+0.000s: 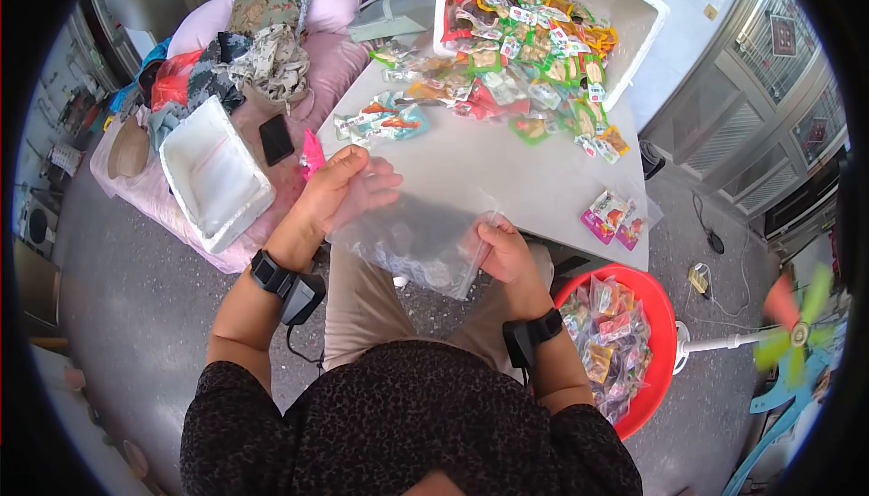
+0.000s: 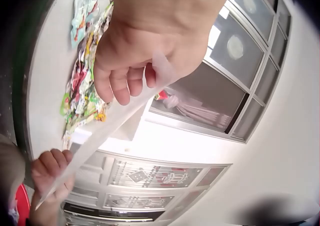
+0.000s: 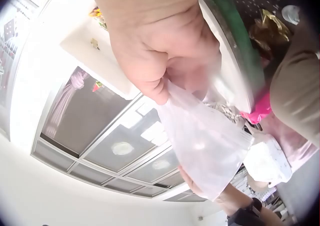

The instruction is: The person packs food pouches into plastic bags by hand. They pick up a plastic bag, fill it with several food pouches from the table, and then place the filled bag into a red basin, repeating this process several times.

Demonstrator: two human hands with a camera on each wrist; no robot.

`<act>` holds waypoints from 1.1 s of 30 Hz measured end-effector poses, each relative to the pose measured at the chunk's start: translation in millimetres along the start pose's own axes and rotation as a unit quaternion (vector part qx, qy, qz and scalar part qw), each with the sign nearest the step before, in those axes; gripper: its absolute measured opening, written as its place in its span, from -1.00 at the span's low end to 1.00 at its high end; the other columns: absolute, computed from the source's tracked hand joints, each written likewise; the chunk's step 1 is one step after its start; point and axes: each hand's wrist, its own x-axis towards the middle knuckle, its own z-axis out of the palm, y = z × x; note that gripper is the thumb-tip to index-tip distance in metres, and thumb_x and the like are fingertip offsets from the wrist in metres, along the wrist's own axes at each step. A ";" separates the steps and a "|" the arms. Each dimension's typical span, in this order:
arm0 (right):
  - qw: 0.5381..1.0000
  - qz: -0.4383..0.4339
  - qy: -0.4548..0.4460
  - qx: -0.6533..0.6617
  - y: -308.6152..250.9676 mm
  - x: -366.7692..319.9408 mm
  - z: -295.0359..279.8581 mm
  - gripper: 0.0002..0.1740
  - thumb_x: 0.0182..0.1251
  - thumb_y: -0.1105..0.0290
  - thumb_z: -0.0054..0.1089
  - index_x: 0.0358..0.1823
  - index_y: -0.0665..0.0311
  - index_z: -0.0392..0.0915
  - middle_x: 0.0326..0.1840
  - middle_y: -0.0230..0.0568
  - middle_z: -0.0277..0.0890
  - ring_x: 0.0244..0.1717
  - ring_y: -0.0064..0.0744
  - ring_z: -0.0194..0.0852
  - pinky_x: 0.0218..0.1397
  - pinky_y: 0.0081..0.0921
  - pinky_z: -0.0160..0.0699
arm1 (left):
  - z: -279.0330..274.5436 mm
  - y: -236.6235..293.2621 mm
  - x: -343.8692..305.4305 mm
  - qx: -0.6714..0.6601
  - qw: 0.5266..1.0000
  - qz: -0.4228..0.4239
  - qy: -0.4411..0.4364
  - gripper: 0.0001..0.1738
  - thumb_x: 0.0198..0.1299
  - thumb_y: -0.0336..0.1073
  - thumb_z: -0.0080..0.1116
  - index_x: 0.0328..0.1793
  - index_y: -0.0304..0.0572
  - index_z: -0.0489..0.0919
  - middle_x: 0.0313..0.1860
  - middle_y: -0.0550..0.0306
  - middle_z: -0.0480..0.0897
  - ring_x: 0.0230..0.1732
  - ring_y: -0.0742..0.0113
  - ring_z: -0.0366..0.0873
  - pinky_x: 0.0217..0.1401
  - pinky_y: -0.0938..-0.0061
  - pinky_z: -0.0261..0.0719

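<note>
A clear plastic bag point(image 1: 412, 238) is stretched flat between both hands, above the lap and in front of the table's edge. My left hand point(image 1: 348, 190) holds its left end, and the film overlaps the fingers in the head view. In the left wrist view the bag point(image 2: 107, 126) runs as a slanting strip from this hand point(image 2: 135, 71) down to the other. With thumb and fingers my right hand point(image 1: 507, 250) pinches the right edge. The right wrist view shows the bag point(image 3: 200, 141) spread out, whitish and see-through, below the right hand point(image 3: 165, 61).
Many small colourful snack packets point(image 1: 534, 43) spill from a tipped white foam box point(image 1: 638, 21) onto the table point(image 1: 480, 161). Two pink packets point(image 1: 611, 218) lie at its right. A red tub point(image 1: 665, 333) of bagged packets stands at right, near a fan point(image 1: 799, 333). Left is another foam box point(image 1: 213, 175).
</note>
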 end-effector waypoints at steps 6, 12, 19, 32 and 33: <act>0.985 0.005 0.139 -0.107 -31.6 31.6 -9.6 -0.94 0.11 0.41 0.01 -0.42 0.21 0.36 -0.56 -0.35 0.36 -0.56 -0.53 0.32 -0.57 -0.64 0.25 | -65.4 -13.1 43.7 0.139 0.981 -0.021 0.133 -0.89 0.14 -0.30 -0.11 -0.37 -0.16 0.36 -0.46 0.16 0.46 -0.42 0.31 0.43 -0.30 0.42 0.42; 0.964 0.007 0.168 -0.206 -57.6 74.7 -30.8 -0.96 0.07 0.46 -0.01 -0.47 0.21 0.34 -0.63 -0.33 0.33 -0.66 -0.59 0.24 -0.69 -0.72 0.11 | -106.8 -26.2 104.5 0.342 0.912 0.002 0.224 -0.87 0.07 -0.29 -0.05 -0.35 -0.18 0.37 -0.53 0.24 0.40 -0.48 0.44 0.35 -0.37 0.55 0.36; 0.954 -0.026 0.189 -0.231 -79.9 103.1 -55.4 -0.95 0.05 0.45 0.01 -0.47 0.21 0.35 -0.62 -0.39 0.33 -0.65 -0.66 0.26 -0.67 -0.76 0.14 | -47.9 -66.9 134.5 0.592 0.756 0.223 0.166 -0.78 -0.06 -0.33 0.08 -0.29 -0.27 0.42 -0.46 0.05 0.43 -0.42 0.28 0.39 -0.37 0.48 0.36; 0.982 -0.008 0.160 -0.100 -44.6 107.7 -109.2 -0.88 0.11 0.43 -0.01 -0.34 0.27 0.33 -0.42 -0.35 0.35 -0.44 -0.60 0.34 -0.47 -0.63 0.39 | -11.3 -138.4 168.8 0.616 0.780 0.017 0.109 -0.68 -0.10 -0.24 0.18 -0.29 -0.26 0.37 -0.48 0.16 0.43 -0.44 0.50 0.37 -0.36 0.58 0.39; 0.982 -0.006 0.156 -0.110 -44.8 105.6 -110.5 -0.88 0.11 0.43 -0.01 -0.33 0.28 0.33 -0.41 -0.34 0.35 -0.42 -0.59 0.34 -0.45 -0.63 0.40 | -11.4 -141.7 168.1 0.611 0.782 0.008 0.118 -0.68 -0.09 -0.22 0.15 -0.28 -0.27 0.38 -0.46 0.10 0.44 -0.41 0.39 0.40 -0.34 0.52 0.38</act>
